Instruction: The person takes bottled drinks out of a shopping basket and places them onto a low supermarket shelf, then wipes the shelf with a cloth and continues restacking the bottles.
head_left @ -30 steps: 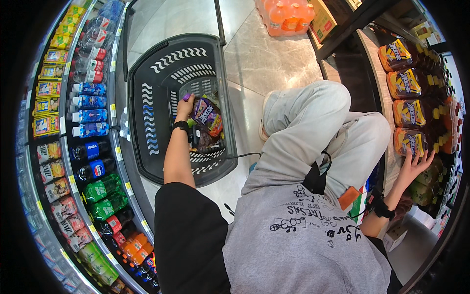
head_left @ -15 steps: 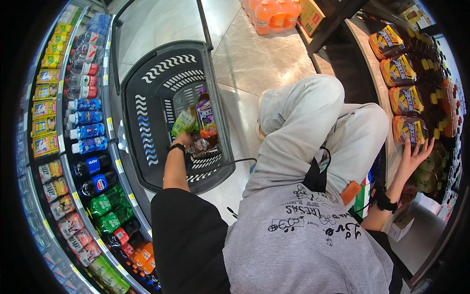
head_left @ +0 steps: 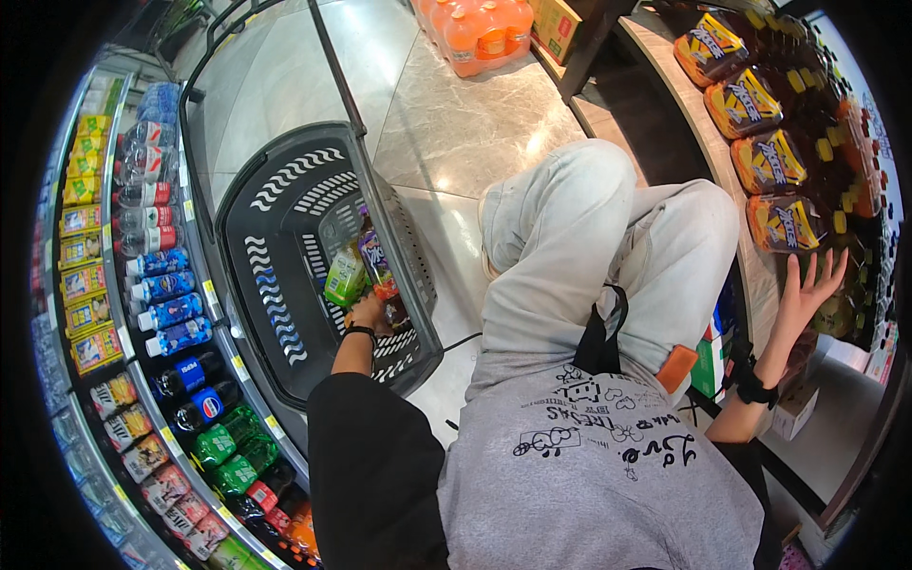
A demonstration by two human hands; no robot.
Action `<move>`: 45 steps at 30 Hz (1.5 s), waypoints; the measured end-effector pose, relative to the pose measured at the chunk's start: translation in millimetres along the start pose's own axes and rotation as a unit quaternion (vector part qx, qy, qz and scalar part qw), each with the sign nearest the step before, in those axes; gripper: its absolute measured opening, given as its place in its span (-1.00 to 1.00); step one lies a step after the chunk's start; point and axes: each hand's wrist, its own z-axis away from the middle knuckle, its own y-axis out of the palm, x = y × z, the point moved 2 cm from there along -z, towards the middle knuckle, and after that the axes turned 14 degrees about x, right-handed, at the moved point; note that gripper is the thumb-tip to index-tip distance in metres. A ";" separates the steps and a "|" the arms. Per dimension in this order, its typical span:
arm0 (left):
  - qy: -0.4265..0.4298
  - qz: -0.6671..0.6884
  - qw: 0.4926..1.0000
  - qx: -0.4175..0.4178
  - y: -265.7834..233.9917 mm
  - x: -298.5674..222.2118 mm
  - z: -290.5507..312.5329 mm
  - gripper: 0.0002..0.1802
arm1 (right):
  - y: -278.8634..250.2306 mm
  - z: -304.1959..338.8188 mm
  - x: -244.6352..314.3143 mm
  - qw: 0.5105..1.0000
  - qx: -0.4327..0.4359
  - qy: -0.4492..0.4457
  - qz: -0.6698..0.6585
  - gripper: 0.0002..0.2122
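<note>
My left hand (head_left: pixel 367 312) reaches down into a dark grey shopping basket (head_left: pixel 237 204), beside a dark brown bottle (head_left: pixel 395 310) lying low in it. Its fingers are small and partly hidden, so their grip cannot be made out. Just above that hand lie a green-labelled bottle (head_left: pixel 346 276) and a purple-labelled bottle (head_left: pixel 376 258). On the other side, my right hand (head_left: pixel 810 290) is raised with fingers spread and nothing in it. It is close to the nearest of several dark bottles with orange-and-yellow labels (head_left: pixel 787 223) on the right shelf.
Shelves of drink bottles (head_left: pixel 166 285) run along the left, next to the basket. The basket's handle (head_left: pixel 334 66) stands up over its far side. A wrapped pack of orange bottles (head_left: pixel 475 33) and a yellow carton (head_left: pixel 556 27) sit ahead. My bent knees (head_left: pixel 608 180) are between basket and right shelf.
My left hand has moved away from the green-labelled bottle toward the dark brown bottle. My right hand has come off the label of the nearest shelf bottle. The view has shifted.
</note>
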 end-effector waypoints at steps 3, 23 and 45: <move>0.201 0.054 0.977 0.042 -11.5 15.7 21.4 -0.14 | -4.9 -16.9 7.2 0.999 -0.003 -0.031 -0.022 -0.29; 0.458 0.626 0.618 -0.125 -182.9 -161.8 375.5 -0.30 | 6.1 23.9 87.2 0.747 0.579 -0.021 -0.327 -0.16; 0.641 0.244 0.726 -0.044 -245.8 -469.5 387.6 -0.13 | -85.6 -26.3 -35.0 0.800 0.284 -0.027 -0.527 -0.09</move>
